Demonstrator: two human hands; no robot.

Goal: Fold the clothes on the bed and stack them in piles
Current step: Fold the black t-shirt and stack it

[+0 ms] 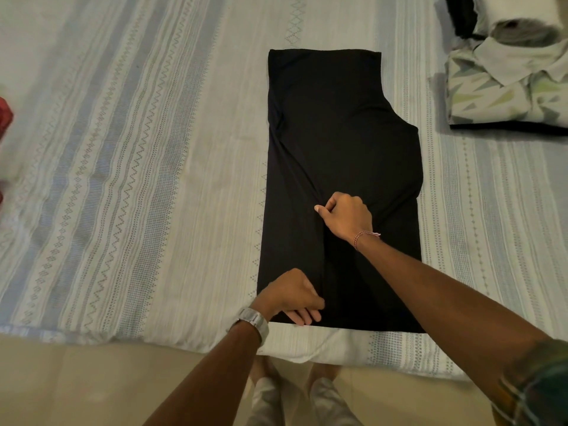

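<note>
A black garment lies flat on the bed, folded lengthwise into a long strip that runs from the near edge toward the far side. My right hand pinches a fold of the black cloth near its middle, fingers curled. At the garment's near hem my left hand grips the cloth, fingers curled around its edge. A pile of folded clothes sits at the far right, with a pale shirt with a triangle print on top and a dark piece under it.
The bed wears a pale striped sheet with zigzag bands. A red cloth shows at the left edge. More dark and white items lie at the top right corner. The near edge of the bed runs above the beige floor.
</note>
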